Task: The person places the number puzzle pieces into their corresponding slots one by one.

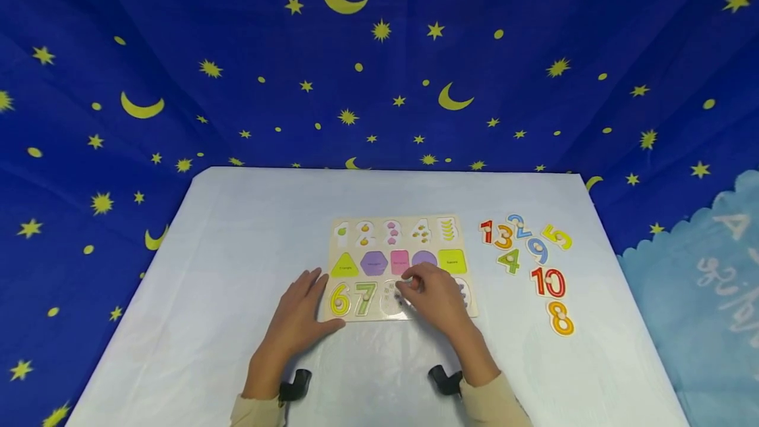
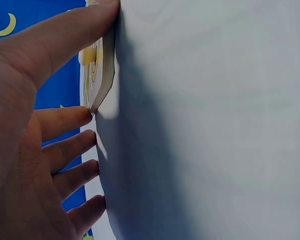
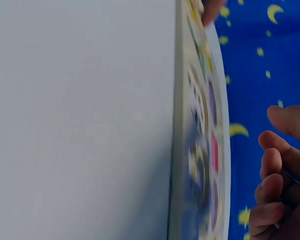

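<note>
As extended left fingers (image 2: 65,122) touch the pale rectangular wooden board (image 1: 406,236) and empty right fingers (image 3: 271,162) hover above, number-fitting, seemingly midway, likely needs the orange wooden 8 (image 1: 561,323) right of the board

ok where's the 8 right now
In the head view, the 8 lies on the table to the right of the board, just below the red 10, lowest of the loose numbers.

From above the board (image 1: 379,278), the head view faces forward-down; wrist views, low and close, face forward, sharing its near edge (image 3: 178,125).
</note>
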`<action>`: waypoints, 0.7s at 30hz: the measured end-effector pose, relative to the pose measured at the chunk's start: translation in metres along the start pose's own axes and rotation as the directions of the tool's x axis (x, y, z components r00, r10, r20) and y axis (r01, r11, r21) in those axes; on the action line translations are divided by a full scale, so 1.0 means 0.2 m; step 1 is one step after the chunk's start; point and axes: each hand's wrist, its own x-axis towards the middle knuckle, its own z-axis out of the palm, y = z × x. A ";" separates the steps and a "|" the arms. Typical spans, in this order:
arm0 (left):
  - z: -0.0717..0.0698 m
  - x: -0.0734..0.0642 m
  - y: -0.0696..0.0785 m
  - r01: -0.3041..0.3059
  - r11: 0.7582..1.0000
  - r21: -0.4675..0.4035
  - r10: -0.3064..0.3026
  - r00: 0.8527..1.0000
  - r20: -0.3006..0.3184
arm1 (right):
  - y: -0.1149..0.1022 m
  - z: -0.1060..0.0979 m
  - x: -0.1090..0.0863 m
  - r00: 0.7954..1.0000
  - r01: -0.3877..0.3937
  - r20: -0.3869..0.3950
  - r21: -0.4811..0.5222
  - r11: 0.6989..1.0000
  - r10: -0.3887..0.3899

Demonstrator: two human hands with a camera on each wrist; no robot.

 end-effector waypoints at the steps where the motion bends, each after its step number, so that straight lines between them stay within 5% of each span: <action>1: 0.00 0.00 0.00 0.003 1.000 -0.001 -0.003 1.000 0.000 | 0.03 -0.02 0.00 1.000 -0.001 -0.028 0.010 1.000 0.001; 5: 0.00 0.00 0.01 0.005 1.000 0.003 -0.005 1.000 -0.005 | 0.14 -0.11 -0.01 0.993 0.004 -0.121 0.052 0.999 0.002; 10: 0.01 0.01 0.00 -0.010 1.000 -0.018 0.010 1.000 -0.002 | 0.29 -0.24 -0.02 0.977 -0.136 -0.155 0.065 0.989 0.145; 15: 0.02 -0.01 -0.03 -0.026 1.000 -0.013 0.026 1.000 -0.011 | 0.43 -0.33 -0.02 0.932 -0.299 -0.197 0.053 0.953 0.304; 21: 0.02 -0.01 -0.05 -0.030 1.000 0.002 0.030 0.999 -0.012 | 0.58 -0.43 0.01 0.877 -0.396 -0.296 0.005 0.918 0.380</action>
